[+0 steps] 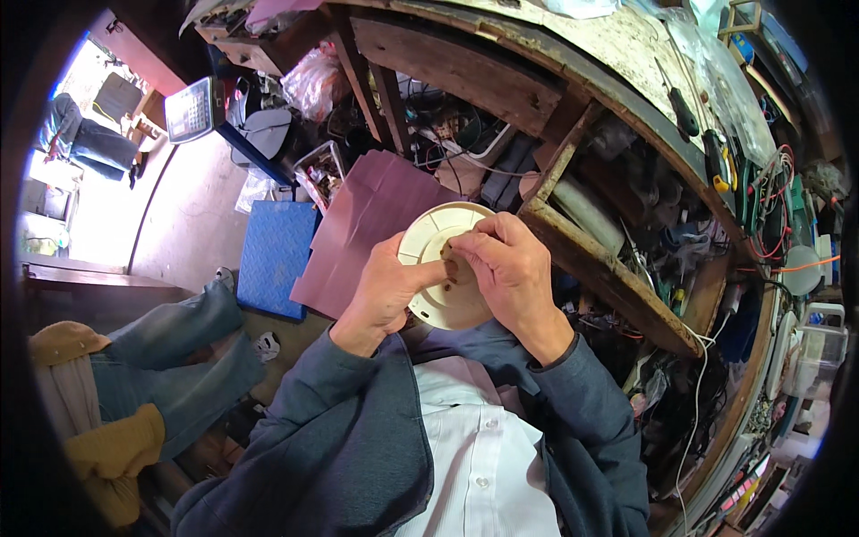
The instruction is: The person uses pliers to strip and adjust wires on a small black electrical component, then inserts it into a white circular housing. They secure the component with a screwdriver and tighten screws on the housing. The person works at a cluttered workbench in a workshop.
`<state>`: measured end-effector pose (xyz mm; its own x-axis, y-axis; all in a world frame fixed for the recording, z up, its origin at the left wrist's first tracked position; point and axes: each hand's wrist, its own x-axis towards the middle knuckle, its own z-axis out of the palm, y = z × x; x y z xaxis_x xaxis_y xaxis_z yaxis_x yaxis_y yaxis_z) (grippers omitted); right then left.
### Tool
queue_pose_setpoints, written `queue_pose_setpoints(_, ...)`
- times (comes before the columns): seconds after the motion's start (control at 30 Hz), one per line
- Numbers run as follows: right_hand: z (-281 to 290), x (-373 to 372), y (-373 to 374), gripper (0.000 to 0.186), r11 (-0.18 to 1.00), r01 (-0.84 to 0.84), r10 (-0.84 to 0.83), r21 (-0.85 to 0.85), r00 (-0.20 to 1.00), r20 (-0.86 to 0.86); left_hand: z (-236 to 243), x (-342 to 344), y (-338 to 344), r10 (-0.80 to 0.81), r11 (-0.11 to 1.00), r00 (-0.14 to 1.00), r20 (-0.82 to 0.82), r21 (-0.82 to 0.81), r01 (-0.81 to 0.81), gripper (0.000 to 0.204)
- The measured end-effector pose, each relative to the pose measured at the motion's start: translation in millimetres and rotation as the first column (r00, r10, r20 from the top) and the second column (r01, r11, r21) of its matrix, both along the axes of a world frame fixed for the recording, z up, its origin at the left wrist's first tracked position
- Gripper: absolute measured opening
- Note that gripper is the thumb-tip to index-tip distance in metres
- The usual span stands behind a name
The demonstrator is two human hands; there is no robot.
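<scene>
A round cream plastic base point(440, 310) with a raised ring and brown-stained spots at its centre is held up over my lap. My left hand point(386, 285) grips its left rim, thumb stretched across the face toward the middle. Above the centre, my right hand point(514, 273) has thumb and forefinger pinched together. Whatever small thing may be between those fingertips is hidden. The right hand's other fingers are curled near the base's right edge and cover part of it.
A purple-brown sheet point(376, 215) lies beyond my hands, beside a blue platform scale point(268, 259) with its display point(190, 112). Ahead stands a cluttered wooden workbench point(465, 67), with a black screwdriver point(682, 112) on top. Another person's jeans-clad legs point(170, 353) are at left.
</scene>
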<state>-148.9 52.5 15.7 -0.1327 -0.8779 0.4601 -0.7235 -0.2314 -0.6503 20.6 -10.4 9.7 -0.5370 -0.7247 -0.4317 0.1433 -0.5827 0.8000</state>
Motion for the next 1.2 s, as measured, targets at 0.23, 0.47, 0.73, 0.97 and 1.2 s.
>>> queue_pose_setpoints(0.23, -2, -1, 2, 0.019, 0.996, -0.009, 0.0, 0.087, 0.995, 0.098, -8, 1, 2, 0.017, 0.995, 1.0, -0.009, 0.099, -0.016, 0.047)
queue_pose_setpoints(0.47, -1, -1, 14, 0.021, 0.995, -0.006, -0.008, 0.098, 0.99, 0.141, -16, 4, 6, 0.019, 0.987, 0.996, -0.087, 0.163, -0.005, 0.048)
queue_pose_setpoints(0.73, -2, -6, 16, 0.024, 0.991, -0.104, 0.088, -0.082, 0.98, -0.18, -23, 3, 4, -0.027, 0.999, 0.999, -0.024, 0.018, 0.027, 0.047)
queue_pose_setpoints(0.97, -1, -9, 17, 0.032, 0.989, -0.146, 0.145, 0.009, 0.967, -0.209, -28, 1, 0, -0.022, 0.999, 0.998, -0.066, 0.029, 0.024, 0.049)
queue_pose_setpoints(1.2, 0, -6, 19, 0.034, 0.995, -0.099, 0.098, 0.008, 0.98, -0.174, -28, 0, -4, -0.011, 1.0, 0.995, -0.095, 0.021, 0.013, 0.049)
